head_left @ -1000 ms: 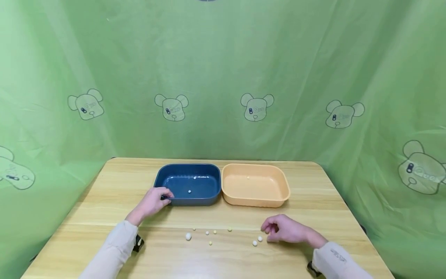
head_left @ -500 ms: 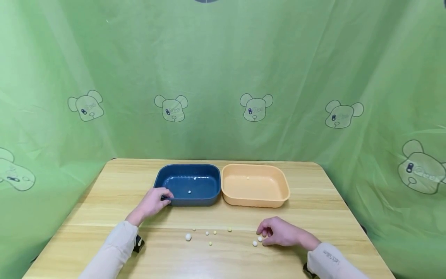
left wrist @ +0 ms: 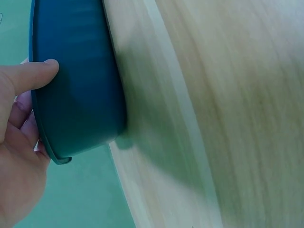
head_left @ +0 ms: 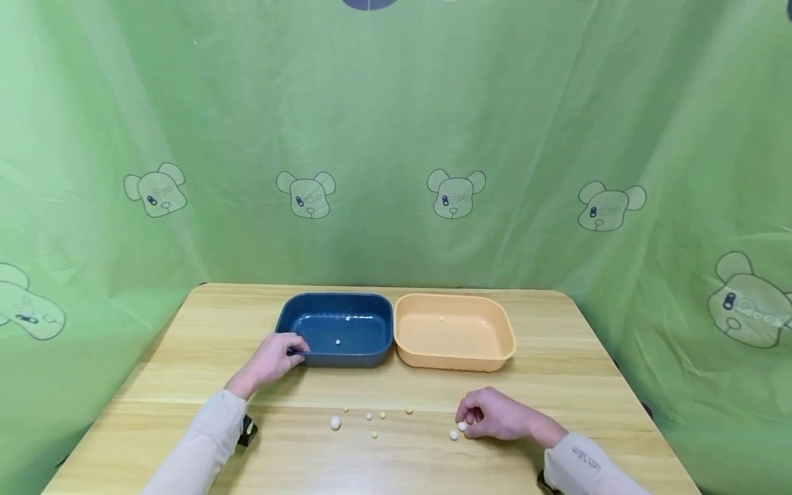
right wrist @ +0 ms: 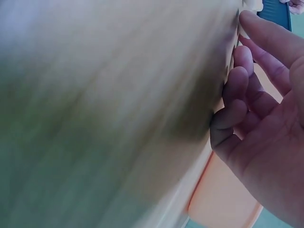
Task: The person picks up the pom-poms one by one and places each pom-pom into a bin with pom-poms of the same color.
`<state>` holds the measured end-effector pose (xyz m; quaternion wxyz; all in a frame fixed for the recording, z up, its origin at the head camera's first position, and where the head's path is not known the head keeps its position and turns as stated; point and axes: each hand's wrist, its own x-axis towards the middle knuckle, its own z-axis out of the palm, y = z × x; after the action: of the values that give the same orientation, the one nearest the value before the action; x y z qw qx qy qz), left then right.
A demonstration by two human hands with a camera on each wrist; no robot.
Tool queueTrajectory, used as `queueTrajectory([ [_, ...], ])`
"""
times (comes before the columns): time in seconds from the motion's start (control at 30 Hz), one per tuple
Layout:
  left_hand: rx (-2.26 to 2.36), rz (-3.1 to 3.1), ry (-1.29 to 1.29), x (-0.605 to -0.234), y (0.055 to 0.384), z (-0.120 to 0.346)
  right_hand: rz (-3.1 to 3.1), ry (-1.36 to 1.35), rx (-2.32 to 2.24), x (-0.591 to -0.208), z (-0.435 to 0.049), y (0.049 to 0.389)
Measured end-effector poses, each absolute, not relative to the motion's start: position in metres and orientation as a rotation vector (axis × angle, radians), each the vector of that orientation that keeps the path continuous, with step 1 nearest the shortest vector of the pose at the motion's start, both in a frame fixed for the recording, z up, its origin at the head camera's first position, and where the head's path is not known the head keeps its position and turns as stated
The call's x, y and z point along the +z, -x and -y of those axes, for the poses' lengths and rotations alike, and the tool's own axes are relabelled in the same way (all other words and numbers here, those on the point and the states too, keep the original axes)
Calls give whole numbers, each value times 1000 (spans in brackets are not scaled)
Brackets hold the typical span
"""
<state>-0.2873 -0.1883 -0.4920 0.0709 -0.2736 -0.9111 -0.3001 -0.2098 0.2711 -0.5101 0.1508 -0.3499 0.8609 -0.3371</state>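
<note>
My left hand (head_left: 275, 357) grips the near left corner of a dark blue bin (head_left: 346, 359). Its thumb (left wrist: 45, 73) lies on the bin's outer wall and the fingers curl over the rim. Low over the table on the right, my right hand (head_left: 501, 414) has thumb and index finger on either side of a small white ball (head_left: 462, 427). Another white ball (head_left: 454, 435) lies just left of them. The right hand's other fingers (right wrist: 236, 83) are curled, in the right wrist view. Two small white balls (head_left: 337, 342) are inside the blue bin.
A peach bin (head_left: 454, 361) stands against the blue one, with a small pale ball (head_left: 441, 318) inside. Across the middle of the wooden table (head_left: 297, 454) lie a larger white ball (head_left: 335, 423), a small white ball (head_left: 369, 416) and several yellow ones (head_left: 375, 434). Green curtain surrounds the table.
My right hand has moved left, bringing thumb and index finger around the white ball. The left hand stays on the blue bin's rim. The head view has tilted slightly up.
</note>
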Motion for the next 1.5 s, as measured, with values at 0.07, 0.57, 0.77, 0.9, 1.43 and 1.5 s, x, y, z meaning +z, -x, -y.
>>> queueTrajectory([
  [0.07, -906, 2746, 810, -492, 287, 189, -2468, 1027, -974, -511, -270, 210],
  [0.57, -964, 2759, 773, -494, 289, 189, -2418, 897, -975, -501, -272, 216],
  [0.77, -953, 2746, 781, -496, 290, 190, -2451, 862, -972, -485, -269, 220],
  [0.9, -971, 2746, 770, -497, 290, 190, -2508, 890, -970, -476, -267, 224],
  [1.43, -981, 2747, 784, -496, 290, 191, -2582, 899, -1039, -459, -247, 237],
  [1.5, -980, 2746, 785, -495, 290, 190, -2579, 896, -1047, -457, -244, 238],
])
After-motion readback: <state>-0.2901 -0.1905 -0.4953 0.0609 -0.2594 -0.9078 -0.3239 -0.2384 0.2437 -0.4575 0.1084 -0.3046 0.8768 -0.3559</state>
